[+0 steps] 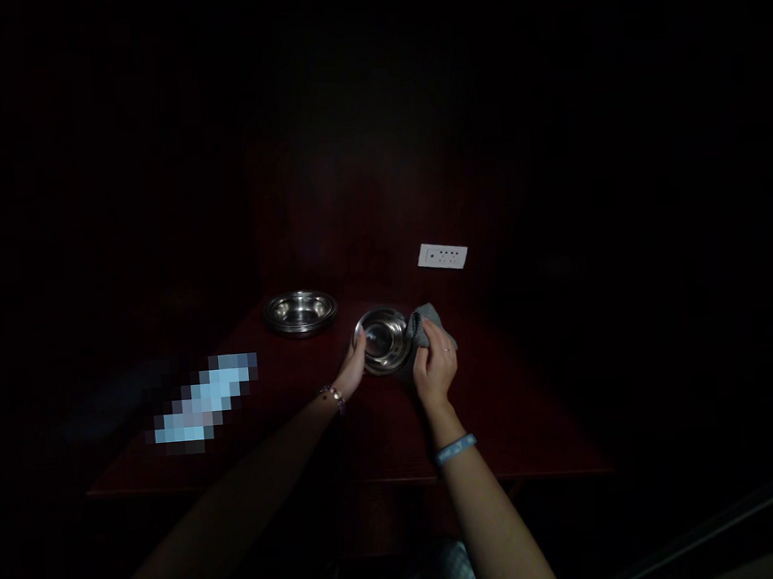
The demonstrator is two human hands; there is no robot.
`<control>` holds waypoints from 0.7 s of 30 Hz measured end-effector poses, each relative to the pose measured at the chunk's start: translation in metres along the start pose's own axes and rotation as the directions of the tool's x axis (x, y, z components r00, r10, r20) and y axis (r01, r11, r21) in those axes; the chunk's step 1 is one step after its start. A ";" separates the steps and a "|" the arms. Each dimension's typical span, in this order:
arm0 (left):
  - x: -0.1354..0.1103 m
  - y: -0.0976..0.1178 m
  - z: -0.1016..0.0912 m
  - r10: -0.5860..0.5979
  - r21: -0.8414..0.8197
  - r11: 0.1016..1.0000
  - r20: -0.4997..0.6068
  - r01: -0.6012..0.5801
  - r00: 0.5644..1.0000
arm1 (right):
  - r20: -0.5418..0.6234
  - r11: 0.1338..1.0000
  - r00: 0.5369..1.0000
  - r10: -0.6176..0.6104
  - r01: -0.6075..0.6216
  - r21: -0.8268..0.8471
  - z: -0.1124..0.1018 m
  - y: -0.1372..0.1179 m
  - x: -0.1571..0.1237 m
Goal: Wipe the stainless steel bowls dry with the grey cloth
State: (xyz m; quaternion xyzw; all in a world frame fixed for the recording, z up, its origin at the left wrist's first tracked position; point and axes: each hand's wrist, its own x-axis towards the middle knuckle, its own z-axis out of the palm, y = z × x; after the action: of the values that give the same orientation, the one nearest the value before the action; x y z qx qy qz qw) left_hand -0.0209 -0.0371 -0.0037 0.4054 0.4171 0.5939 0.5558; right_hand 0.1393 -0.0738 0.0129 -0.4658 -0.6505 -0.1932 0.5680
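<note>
A small steel bowl (pixel 382 336) is tilted toward me over a dark red table (pixel 291 440). My left hand (pixel 353 371) grips its left rim with curled fingers. My right hand (pixel 434 359) is closed on a grey cloth (pixel 422 321) that is pressed against the bowl's right rim. A bead bracelet is on my left wrist and a light blue band on my right wrist.
A stack of steel bowls (pixel 301 311) sits on the table behind and to the left. A white socket plate (pixel 442 256) lies at the back right. A blurred light blue patch (pixel 204 400) is at the left. The surroundings are very dark.
</note>
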 end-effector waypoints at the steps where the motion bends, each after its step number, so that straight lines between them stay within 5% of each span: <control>1: -0.001 0.000 0.002 -0.005 0.001 1.000 -0.002 0.005 1.000 | 0.049 0.999 0.998 -0.050 0.051 -0.013 0.000 -0.001 0.001; 5: -0.002 -0.001 0.010 0.030 -0.034 0.999 0.065 -0.028 0.997 | 0.355 0.974 0.916 -0.189 0.221 -0.053 0.002 -0.008 0.002; 8: -0.002 -0.001 0.011 0.037 -0.024 0.999 0.074 -0.035 0.997 | 0.480 0.961 0.855 -0.195 0.264 -0.080 0.004 -0.010 0.003; 17: -0.011 0.013 0.010 0.221 0.003 0.975 0.016 -0.221 0.975 | 0.526 0.975 0.847 -0.069 0.168 -0.144 0.008 -0.016 -0.001; 21: -0.005 0.008 0.006 0.216 0.022 0.976 -0.045 -0.216 0.975 | 0.542 0.988 0.838 -0.070 0.133 -0.078 0.010 -0.020 -0.004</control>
State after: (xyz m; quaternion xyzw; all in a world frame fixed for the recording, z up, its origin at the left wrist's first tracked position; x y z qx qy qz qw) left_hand -0.0179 -0.0424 0.0055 0.4388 0.3887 0.6567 0.4744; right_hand 0.1171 -0.0772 0.0114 -0.4971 -0.7953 -0.1212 0.3250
